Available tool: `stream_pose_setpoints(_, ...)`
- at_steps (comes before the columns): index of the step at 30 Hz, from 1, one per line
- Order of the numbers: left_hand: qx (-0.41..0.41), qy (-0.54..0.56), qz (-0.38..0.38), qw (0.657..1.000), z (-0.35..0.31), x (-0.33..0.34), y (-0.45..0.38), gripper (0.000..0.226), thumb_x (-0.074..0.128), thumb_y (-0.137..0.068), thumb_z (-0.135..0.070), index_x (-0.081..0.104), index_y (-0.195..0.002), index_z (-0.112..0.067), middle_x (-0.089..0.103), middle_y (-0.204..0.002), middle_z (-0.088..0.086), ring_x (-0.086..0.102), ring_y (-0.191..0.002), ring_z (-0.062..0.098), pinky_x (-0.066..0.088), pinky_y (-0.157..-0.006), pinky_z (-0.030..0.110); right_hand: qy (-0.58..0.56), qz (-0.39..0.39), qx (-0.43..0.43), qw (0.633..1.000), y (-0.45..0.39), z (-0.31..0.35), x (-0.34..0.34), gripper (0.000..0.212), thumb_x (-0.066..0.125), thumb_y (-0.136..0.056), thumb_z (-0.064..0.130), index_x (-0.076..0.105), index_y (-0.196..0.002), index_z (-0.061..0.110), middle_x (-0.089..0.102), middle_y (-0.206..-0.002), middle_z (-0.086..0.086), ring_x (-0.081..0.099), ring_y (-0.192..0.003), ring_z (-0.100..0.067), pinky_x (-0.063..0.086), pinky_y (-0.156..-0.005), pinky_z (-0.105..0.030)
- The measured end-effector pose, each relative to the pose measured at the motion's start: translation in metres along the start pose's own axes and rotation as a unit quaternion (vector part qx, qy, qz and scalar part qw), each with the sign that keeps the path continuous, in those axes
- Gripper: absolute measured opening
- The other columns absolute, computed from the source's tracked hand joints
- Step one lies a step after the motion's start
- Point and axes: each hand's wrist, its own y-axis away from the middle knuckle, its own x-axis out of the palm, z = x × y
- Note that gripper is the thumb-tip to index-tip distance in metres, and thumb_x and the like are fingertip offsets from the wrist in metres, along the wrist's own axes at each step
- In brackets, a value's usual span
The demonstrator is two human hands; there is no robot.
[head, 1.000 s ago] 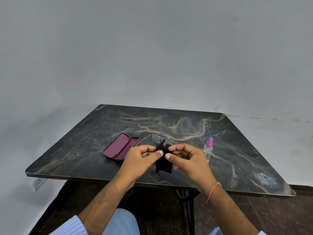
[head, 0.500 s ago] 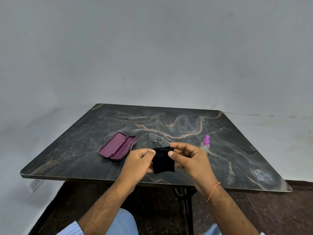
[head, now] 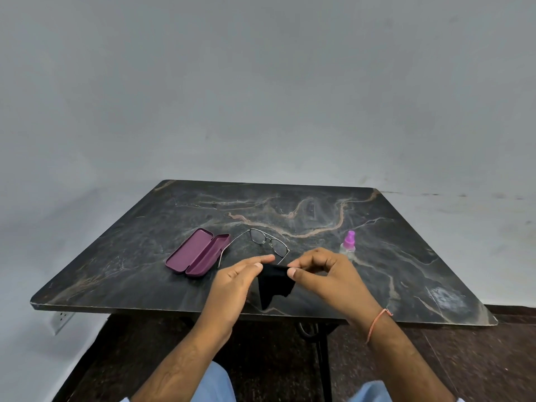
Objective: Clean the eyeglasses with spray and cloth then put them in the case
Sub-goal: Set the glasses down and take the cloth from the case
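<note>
A black cloth (head: 275, 285) hangs between my two hands above the near part of the table. My left hand (head: 237, 281) pinches its left top corner and my right hand (head: 324, 274) pinches its right top corner. Thin metal-framed eyeglasses (head: 268, 242) lie on the table just beyond my hands, arms unfolded. An open purple case (head: 198, 254) lies to their left, lid flat. A small clear spray bottle with a pink cap (head: 349, 245) stands just beyond my right hand.
The dark marbled table (head: 406, 256) has its front edge right under my wrists. A grey wall stands behind it. A wall socket (head: 62, 316) sits low at the left, and my knees in light blue show at the bottom.
The cloth was bunched between my fingertips; now it hangs stretched out by its top corners. My hands have moved slightly apart and lower toward the table.
</note>
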Motion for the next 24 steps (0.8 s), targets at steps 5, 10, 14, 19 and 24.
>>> stream_pose_setpoints(5,0.089,-0.078,-0.036,0.992,0.005,-0.003,-0.006,0.027,0.076,-0.104,-0.018,0.093,-0.088,-0.032,0.089,-0.103,-0.009,0.082,-0.102,0.003,0.064,-0.093,0.025,-0.055,0.016,0.032,0.998,-0.001,-0.001,-0.001,0.01,0.077,-0.098,0.014,0.083,-0.092,0.019,0.082,-0.097,-0.014,0.07,-0.085,-0.018,0.054,-0.079,-0.03)
stream_pose_setpoints(10,0.129,-0.109,-0.033,0.985,0.002,-0.007,-0.011,0.018,0.082,-0.101,-0.027,0.091,-0.089,-0.037,0.088,-0.089,-0.008,0.085,-0.088,0.01,0.068,-0.081,0.025,-0.117,0.007,0.064,0.991,0.001,-0.007,0.0,0.008,0.076,-0.1,0.016,0.083,-0.102,0.02,0.084,-0.087,-0.009,0.075,-0.081,-0.008,0.061,-0.074,-0.03)
stream_pose_setpoints(14,0.098,-0.092,-0.014,0.991,-0.002,-0.005,-0.012,0.017,0.078,-0.104,-0.027,0.089,-0.095,-0.036,0.088,-0.087,-0.001,0.086,-0.086,0.015,0.072,-0.079,0.034,-0.168,-0.014,0.072,0.983,0.002,-0.011,0.004,0.01,0.077,-0.099,0.013,0.084,-0.105,0.018,0.084,-0.097,-0.016,0.081,-0.089,-0.02,0.067,-0.075,-0.039)
stream_pose_setpoints(19,0.091,-0.122,0.012,0.988,-0.002,-0.003,-0.009,0.021,0.069,-0.111,-0.029,0.081,-0.095,-0.033,0.086,-0.082,0.004,0.085,-0.083,0.024,0.069,-0.078,0.037,-0.246,0.037,0.099,0.964,0.004,-0.015,0.011,0.039,0.092,-0.082,0.026,0.081,-0.119,0.02,0.083,-0.105,-0.016,0.082,-0.094,-0.027,0.067,-0.076,-0.043)
stream_pose_setpoints(24,0.108,-0.188,0.021,0.976,0.0,-0.005,-0.011,0.018,0.07,-0.11,-0.03,0.08,-0.095,-0.029,0.083,-0.072,-0.009,0.08,-0.071,0.003,0.064,-0.07,0.02,-0.171,0.044,0.097,0.979,0.001,-0.022,0.02,0.038,0.097,-0.077,0.038,0.085,-0.102,0.013,0.082,-0.101,-0.024,0.079,-0.09,-0.033,0.063,-0.089,-0.061)
